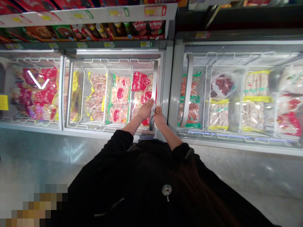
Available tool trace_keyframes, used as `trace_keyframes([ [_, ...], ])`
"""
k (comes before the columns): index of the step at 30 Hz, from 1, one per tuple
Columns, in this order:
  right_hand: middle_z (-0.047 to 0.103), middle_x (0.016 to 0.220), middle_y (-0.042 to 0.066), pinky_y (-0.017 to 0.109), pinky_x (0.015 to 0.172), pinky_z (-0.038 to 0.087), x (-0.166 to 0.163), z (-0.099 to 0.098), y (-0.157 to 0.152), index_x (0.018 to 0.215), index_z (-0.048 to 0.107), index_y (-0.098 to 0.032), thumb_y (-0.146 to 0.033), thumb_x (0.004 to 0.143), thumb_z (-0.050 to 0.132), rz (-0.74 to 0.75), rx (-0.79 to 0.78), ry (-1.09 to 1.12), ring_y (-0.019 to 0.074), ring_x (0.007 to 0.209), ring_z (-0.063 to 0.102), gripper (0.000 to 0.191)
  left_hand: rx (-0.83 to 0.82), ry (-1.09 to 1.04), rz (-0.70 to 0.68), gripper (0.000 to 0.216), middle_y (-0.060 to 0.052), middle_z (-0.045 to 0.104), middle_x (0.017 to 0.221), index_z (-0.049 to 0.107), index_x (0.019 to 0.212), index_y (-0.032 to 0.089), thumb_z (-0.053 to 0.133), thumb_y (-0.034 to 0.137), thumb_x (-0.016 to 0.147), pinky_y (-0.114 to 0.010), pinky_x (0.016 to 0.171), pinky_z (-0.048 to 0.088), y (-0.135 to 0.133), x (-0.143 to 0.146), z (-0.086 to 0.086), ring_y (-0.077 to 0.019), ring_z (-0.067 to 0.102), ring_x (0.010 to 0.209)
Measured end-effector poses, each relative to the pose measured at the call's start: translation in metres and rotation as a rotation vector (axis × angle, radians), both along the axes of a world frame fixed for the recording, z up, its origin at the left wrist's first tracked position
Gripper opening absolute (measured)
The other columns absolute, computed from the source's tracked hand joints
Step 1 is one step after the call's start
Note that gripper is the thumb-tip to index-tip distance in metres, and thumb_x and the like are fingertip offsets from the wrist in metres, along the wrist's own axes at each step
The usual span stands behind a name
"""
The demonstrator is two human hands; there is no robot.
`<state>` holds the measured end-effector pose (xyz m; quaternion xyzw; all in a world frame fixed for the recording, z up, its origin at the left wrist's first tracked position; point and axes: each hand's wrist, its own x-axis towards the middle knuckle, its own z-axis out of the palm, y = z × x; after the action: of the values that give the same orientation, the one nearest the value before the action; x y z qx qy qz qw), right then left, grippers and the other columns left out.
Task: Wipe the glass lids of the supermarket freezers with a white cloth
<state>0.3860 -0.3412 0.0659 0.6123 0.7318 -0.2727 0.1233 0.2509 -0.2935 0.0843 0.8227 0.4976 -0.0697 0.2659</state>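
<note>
Fingers (150, 103), left hand (144, 111): extended and close together, laid at the near part of the pale handle (155, 80); whether they grip it or only rest there, cannot tell. Right hand (160, 118): fingers narrow, tips just right of the handle, beside the freezer frame (167, 88); anything beneath them is too small to make out.

Handle: one, a straight bar, at the right end of the glass lid (119, 67).

Red packets (140, 82): under the glass, just left of the handle. Green-edged packets (120, 93): farther left of it, past a wire divider. Yellow-edged packets (96, 91): farther left again.

Second freezer (175, 110): right of the handle, fitted with its own curved grip bar (188, 91). Stocked shelf (132, 12): beyond the handle, on the side away from the person.

Progress, as judged: both hands are in place at the handle; the lid appears drawn across the packets, the handle standing near the frame. Neither hand shows a packet. What remains for the lid, cannot tell.
</note>
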Motion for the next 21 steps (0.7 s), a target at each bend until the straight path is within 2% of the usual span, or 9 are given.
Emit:
trace_keyframes([
  [5, 0.023, 0.168, 0.019, 0.038, 0.125, 0.027, 0.006, -0.003, 0.044, 0.155, 0.033, 0.004, 0.003, 0.091, 0.026, 0.022, -0.002, 0.027, 0.0219, 0.158, 0.013, 0.064, -0.009, 0.024, 0.000, 0.066, -0.017, 0.021, 0.168, 0.028, 0.157, 0.000, 0.039, 0.003, 0.092, -0.037, 0.128, 0.021, -0.001, 0.003, -0.004, -0.0207, 0.019, 0.157],
  [8, 0.023, 0.168, 0.020, 0.037, 0.126, 0.025, 0.006, -0.001, 0.067, 0.154, 0.033, 0.007, 0.001, 0.093, 0.025, 0.011, 0.002, 0.031, 0.0229, 0.158, 0.014, 0.062, -0.005, 0.041, -0.006, 0.064, -0.016, 0.021, 0.168, 0.028, 0.158, 0.000, 0.037, 0.004, 0.094, -0.036, 0.129, 0.020, -0.001, 0.004, -0.004, -0.0209, 0.019, 0.157],
  [10, 0.024, 0.167, 0.022, 0.036, 0.125, 0.026, 0.004, 0.000, 0.065, 0.154, 0.033, 0.008, 0.000, 0.093, 0.025, -0.006, 0.007, 0.025, 0.0235, 0.158, 0.015, 0.062, -0.002, 0.045, -0.009, 0.063, -0.016, 0.023, 0.168, 0.030, 0.157, 0.000, 0.036, 0.004, 0.095, -0.035, 0.129, 0.020, 0.001, 0.004, -0.003, -0.0208, 0.020, 0.157],
  [13, 0.023, 0.167, 0.022, 0.036, 0.124, 0.029, 0.001, 0.001, 0.047, 0.154, 0.033, 0.008, 0.001, 0.091, 0.026, -0.021, 0.013, 0.016, 0.0239, 0.158, 0.015, 0.064, 0.000, 0.042, -0.006, 0.063, -0.016, 0.022, 0.168, 0.030, 0.157, 0.001, 0.036, 0.005, 0.095, -0.034, 0.129, 0.020, 0.007, 0.004, -0.003, -0.0201, 0.018, 0.157],
  [16, 0.023, 0.167, 0.023, 0.038, 0.124, 0.030, 0.001, 0.001, 0.037, 0.154, 0.033, 0.008, 0.002, 0.091, 0.026, -0.011, 0.014, 0.018, 0.0251, 0.158, 0.015, 0.064, 0.000, 0.036, 0.012, 0.067, -0.013, 0.020, 0.169, 0.028, 0.159, 0.004, 0.035, 0.005, 0.093, -0.035, 0.129, 0.021, 0.014, 0.004, -0.004, -0.0184, 0.016, 0.158],
  [18, 0.022, 0.167, 0.023, 0.038, 0.125, 0.028, 0.003, 0.001, 0.049, 0.154, 0.032, 0.008, 0.002, 0.091, 0.027, 0.003, 0.016, 0.025, 0.0253, 0.158, 0.015, 0.064, 0.000, 0.030, 0.026, 0.068, -0.012, 0.022, 0.169, 0.029, 0.160, 0.007, 0.035, 0.004, 0.092, -0.035, 0.129, 0.020, 0.021, 0.005, -0.004, -0.0179, 0.016, 0.158],
  [21, 0.024, 0.166, 0.023, 0.039, 0.125, 0.027, 0.007, 0.001, 0.085, 0.154, 0.034, 0.006, 0.003, 0.090, 0.029, 0.022, 0.025, 0.034, 0.0250, 0.158, 0.017, 0.064, 0.004, 0.018, 0.037, 0.067, -0.014, 0.024, 0.168, 0.031, 0.159, 0.006, 0.036, 0.005, 0.092, -0.037, 0.130, 0.020, 0.032, 0.008, -0.003, -0.0190, 0.017, 0.158],
])
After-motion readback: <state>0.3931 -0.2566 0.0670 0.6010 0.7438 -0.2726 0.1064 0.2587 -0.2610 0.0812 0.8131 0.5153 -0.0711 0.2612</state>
